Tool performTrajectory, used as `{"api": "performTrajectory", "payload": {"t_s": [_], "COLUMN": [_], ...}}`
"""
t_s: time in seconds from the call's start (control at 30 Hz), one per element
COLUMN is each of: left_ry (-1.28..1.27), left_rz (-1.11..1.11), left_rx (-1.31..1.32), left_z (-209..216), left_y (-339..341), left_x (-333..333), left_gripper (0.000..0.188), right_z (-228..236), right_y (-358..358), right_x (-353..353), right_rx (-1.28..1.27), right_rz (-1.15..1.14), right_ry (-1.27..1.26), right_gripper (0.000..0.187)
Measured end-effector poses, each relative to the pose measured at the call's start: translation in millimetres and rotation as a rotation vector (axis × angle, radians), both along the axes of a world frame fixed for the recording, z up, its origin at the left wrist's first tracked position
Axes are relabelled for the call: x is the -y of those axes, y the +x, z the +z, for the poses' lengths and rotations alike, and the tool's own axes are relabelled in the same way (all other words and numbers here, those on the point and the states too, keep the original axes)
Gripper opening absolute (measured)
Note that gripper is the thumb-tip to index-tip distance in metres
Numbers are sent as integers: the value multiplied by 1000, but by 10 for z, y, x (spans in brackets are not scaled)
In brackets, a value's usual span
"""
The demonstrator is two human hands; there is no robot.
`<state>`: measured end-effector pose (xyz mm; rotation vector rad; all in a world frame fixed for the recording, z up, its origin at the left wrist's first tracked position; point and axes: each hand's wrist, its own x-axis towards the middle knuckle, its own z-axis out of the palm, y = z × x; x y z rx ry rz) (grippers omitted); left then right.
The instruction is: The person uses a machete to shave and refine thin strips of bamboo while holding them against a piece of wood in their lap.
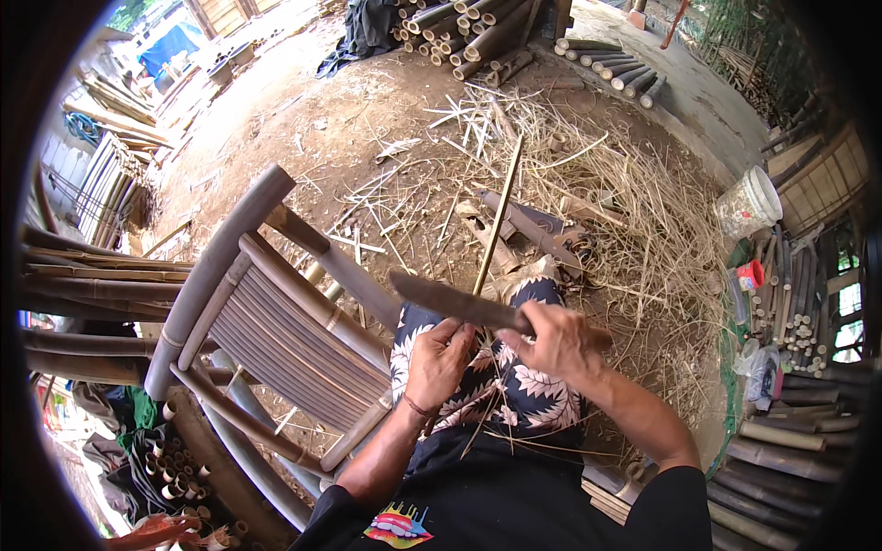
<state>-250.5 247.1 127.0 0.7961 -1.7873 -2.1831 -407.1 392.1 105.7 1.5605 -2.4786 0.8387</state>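
Observation:
My right hand (559, 342) is wrapped round the handle of a large, dark-bladed knife (450, 299). The blade points left, over my lap, and crosses a long, thin bamboo strip (501, 220) that slants away from me. Just below the blade, my left hand (437, 365) is closed, thumb and fingers pinched on the strip near its lower part. The exact grip is partly hidden by the fingers and blade. Thin slivers (491, 395) lie across my leaf-patterned trousers (542, 390).
A bamboo chair (294, 331) stands close on my left. Shavings (634, 239) cover the ground ahead and right, around a dark, flat wooden piece (533, 230). Cut bamboo poles (459, 32) are piled at the back; more poles (781, 459) lie right, below a white bucket (749, 204).

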Motion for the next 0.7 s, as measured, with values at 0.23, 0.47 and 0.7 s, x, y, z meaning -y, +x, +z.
{"api": "performTrajectory", "payload": {"t_s": [0.23,0.47,0.7], "left_ry": [-181,-50,255], "left_rz": [-52,-158,-18], "left_rx": [65,130,-79], "left_z": [-34,-20,270], "left_y": [356,967,-62], "left_x": [-252,-227,-9], "left_gripper": [35,36,38], "right_z": [21,331,300], "right_y": [-696,-1559,-2], "right_x": [-58,-412,-32], "right_rx": [111,464,181], "right_rz": [-244,-780,13], "right_ry": [76,-62,37], "right_gripper": [58,64,56]}}
